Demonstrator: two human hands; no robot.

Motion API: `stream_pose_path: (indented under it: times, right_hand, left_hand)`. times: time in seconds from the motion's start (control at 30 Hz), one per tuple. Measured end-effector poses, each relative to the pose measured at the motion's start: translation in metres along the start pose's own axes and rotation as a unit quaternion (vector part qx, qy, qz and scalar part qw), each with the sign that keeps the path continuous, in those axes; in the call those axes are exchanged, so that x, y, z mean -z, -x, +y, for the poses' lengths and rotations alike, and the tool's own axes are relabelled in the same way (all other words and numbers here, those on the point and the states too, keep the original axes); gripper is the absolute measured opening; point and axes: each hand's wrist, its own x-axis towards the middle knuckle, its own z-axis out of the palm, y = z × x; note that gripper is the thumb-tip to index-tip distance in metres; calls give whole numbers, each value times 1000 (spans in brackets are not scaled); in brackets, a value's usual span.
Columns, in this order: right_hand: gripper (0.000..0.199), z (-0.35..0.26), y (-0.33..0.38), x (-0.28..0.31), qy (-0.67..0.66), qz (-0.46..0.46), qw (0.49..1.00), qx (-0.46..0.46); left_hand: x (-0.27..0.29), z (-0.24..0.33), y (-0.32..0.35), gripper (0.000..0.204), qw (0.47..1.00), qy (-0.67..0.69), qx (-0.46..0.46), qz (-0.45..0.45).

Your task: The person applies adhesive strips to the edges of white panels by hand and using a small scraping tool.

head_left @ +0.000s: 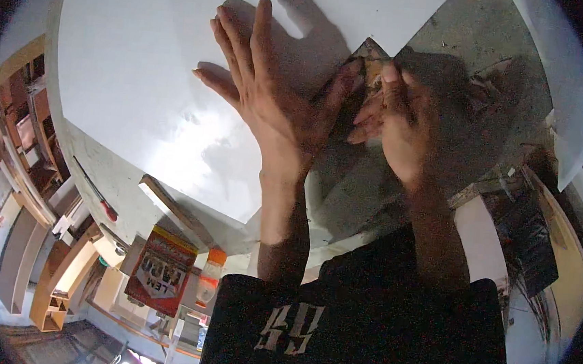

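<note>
My left hand is open over a large glossy white sheet, its fingers spread and its thumb pointing toward my right hand. My right hand is closed, with the thumb up and the other fingers curled to the left. Between the two thumbs shows a small flat piece with a pointed corner and brown, dark-stained surface. The right fingers appear to grip it, and the left thumb lies against or very near its edge. Its lower part is hidden by my hands. Beneath my right hand lies a grey, stained surface.
Near the sheet's left edge lies a screwdriver with a red handle. A wooden strip, a red can and an orange-capped bottle sit at the near edge. Wooden shelving stands at left. A dark crate-like object is at right.
</note>
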Motion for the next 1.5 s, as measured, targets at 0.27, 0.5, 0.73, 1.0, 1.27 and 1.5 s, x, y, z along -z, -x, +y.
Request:
stream_pose_path:
  times: [0.27, 0.5, 0.73, 1.0, 1.27, 1.5]
  right_hand:
    - [47, 3, -10, 6, -9, -23, 1000, -17]
    - [43, 32, -19, 1, 144, 72, 984, 71]
    - [45, -9, -8, 6, -51, -30, 997, -44]
    - [37, 4, 6, 2, 10, 10, 999, 42]
    - [38, 33, 28, -18, 24, -4, 996, 82]
    - [34, 34, 43, -35, -59, 40, 989, 132]
  left_hand:
    - [-2, 4, -5, 106, 1000, 0, 0, -4]
    - [-2, 4, -4, 105, 1000, 8, -4, -4]
    - [-5, 2, -4, 106, 1000, 12, -6, 1]
    - [-4, 1, -5, 107, 1000, -6, -8, -6]
    - [0, 3, -3, 112, 998, -41, -21, -36]
    - [2, -4, -6, 125, 995, -55, -64, -44]
